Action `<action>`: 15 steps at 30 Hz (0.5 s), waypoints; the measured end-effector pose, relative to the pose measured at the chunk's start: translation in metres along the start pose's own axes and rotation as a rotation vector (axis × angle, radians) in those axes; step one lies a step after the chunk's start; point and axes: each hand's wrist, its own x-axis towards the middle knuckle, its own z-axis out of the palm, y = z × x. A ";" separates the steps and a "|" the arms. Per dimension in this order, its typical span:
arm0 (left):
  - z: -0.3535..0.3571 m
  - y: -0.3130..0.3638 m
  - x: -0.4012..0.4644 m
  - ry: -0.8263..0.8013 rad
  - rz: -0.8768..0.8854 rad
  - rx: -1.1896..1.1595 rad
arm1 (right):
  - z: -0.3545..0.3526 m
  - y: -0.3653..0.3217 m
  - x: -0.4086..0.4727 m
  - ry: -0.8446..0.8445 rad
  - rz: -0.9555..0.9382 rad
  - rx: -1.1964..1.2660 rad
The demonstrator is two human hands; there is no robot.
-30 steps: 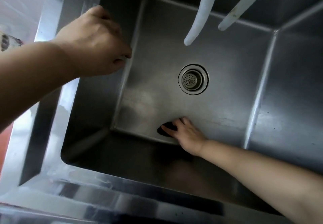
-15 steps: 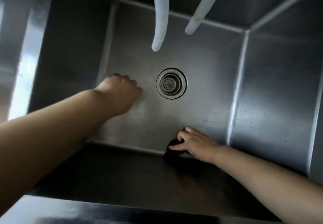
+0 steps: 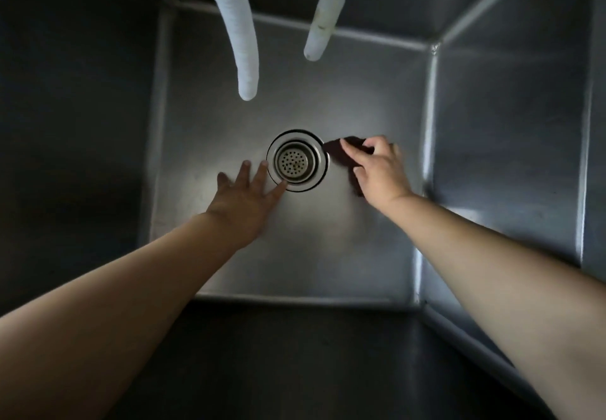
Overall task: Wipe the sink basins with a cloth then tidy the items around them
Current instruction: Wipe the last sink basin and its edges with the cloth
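I look straight down into a deep stainless steel sink basin. Its round drain strainer sits in the middle of the floor. My right hand holds a small dark cloth against the basin floor just right of the drain, fingers curled over it. My left hand lies flat on the floor left of the drain, fingers spread and straight, one fingertip touching the drain ring. Most of the cloth is hidden under my right hand.
Two white flexible hoses hang into the basin from above, the longer hose on the left and the shorter hose to its right. Steep steel walls close the basin on all sides.
My right hand slid the cloth from the near edge of the floor up to the right side of the drain. My left hand moved from the rim down to the floor and opened flat.
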 end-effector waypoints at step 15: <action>0.007 0.015 -0.001 0.009 -0.025 0.048 | -0.018 -0.002 -0.116 -0.510 -0.293 -0.139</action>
